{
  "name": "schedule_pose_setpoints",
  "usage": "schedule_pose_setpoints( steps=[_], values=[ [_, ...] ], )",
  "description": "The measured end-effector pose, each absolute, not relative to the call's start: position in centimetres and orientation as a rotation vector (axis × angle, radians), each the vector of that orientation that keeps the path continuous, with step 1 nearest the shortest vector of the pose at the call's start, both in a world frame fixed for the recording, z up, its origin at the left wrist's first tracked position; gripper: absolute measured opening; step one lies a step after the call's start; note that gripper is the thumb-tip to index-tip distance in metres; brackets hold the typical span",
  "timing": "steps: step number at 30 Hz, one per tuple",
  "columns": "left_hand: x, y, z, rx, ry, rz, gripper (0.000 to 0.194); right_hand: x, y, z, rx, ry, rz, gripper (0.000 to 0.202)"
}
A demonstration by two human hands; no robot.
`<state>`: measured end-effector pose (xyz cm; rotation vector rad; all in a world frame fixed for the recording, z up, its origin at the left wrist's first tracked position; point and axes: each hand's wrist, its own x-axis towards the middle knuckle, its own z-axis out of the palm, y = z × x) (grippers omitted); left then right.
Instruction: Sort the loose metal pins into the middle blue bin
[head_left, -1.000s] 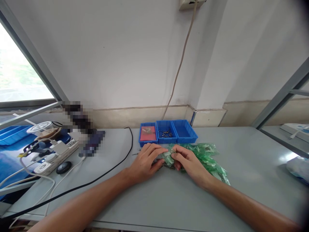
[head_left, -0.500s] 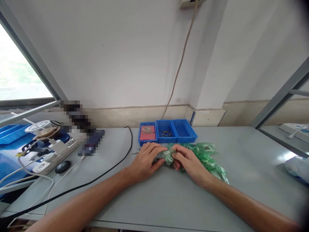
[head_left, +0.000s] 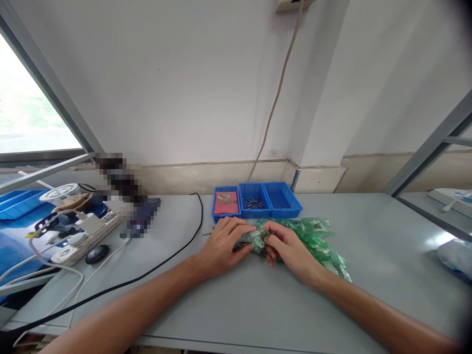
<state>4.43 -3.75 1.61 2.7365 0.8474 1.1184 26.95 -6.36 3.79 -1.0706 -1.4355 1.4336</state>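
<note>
A small greenish clear plastic bag (head_left: 257,238) is between my two hands above the grey table. My right hand (head_left: 285,243) pinches its right side between thumb and fingers. At its left edge, my left hand (head_left: 221,248) holds the bag with thumb and fingertips. Small metal pins (head_left: 241,243) lie loose under and beside my left hand, partly hidden by it. More green plastic bags (head_left: 313,236) with small parts inside lie in a heap just right of my right hand. What the held bag contains is too small to make out.
Behind my hands stand three blue bins: one with a red sheet (head_left: 226,208), a middle bin (head_left: 254,215) with metal pins, and a right bin (head_left: 282,199). At left are a black cable (head_left: 147,272), a power strip (head_left: 88,238) and a round black object (head_left: 97,253).
My right hand's fingers have shifted slightly on the plastic bag, whose shape has turned a little. My left hand has hardly moved.
</note>
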Motion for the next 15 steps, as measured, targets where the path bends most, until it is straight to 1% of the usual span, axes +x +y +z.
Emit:
schedule_pose_setpoints(
  steps=[15],
  values=[
    [4.47,-3.97,1.87,2.71,0.849,1.116,0.037,27.25,-6.19,3.22,-1.075,-1.471,1.427,0.003]
  ],
)
